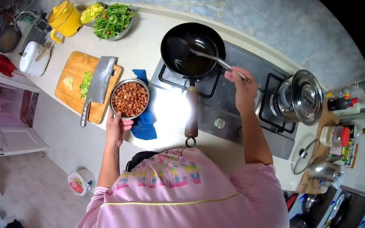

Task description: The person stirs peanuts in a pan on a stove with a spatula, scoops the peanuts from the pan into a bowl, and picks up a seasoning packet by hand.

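Observation:
My left hand (118, 126) grips the near rim of a round metal bowl (148, 102), thumb on top and fingers at its side. Small reddish-brown pieces (129, 99) fill the bowl; I cannot tell what food they are. Closed around a long metal handle, my right hand (243, 87) holds a spatula (207, 56) over the stove. The spatula's dark head rests inside a black wok (164, 59), where some oil shines. The wok sits on the left burner, its wooden handle (192, 115) pointing towards me. A blue cloth (144, 126) lies beside the bowl.
Left of the bowl, a cleaver (100, 80) lies on a wooden cutting board (64, 89) with chopped green pieces and minced garlic-like bits. Behind are a bowl of green peppers (113, 22) and a yellow pot (66, 20). A lidded steel pot (306, 97) occupies the right burner.

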Demonstrator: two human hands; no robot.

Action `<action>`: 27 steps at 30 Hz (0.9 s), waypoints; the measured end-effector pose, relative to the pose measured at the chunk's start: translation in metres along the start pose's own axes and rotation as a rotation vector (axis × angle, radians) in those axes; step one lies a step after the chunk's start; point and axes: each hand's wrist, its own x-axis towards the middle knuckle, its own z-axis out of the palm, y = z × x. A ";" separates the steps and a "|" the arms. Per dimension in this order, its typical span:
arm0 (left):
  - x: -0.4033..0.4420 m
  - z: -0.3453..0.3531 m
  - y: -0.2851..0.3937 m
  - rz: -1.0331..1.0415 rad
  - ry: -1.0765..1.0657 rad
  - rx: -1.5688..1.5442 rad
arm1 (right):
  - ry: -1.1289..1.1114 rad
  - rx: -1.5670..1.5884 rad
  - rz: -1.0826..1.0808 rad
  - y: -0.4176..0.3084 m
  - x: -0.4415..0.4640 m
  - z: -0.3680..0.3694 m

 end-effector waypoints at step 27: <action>0.002 -0.025 0.010 -0.134 0.170 0.295 | 0.075 0.028 0.031 -0.012 0.000 0.028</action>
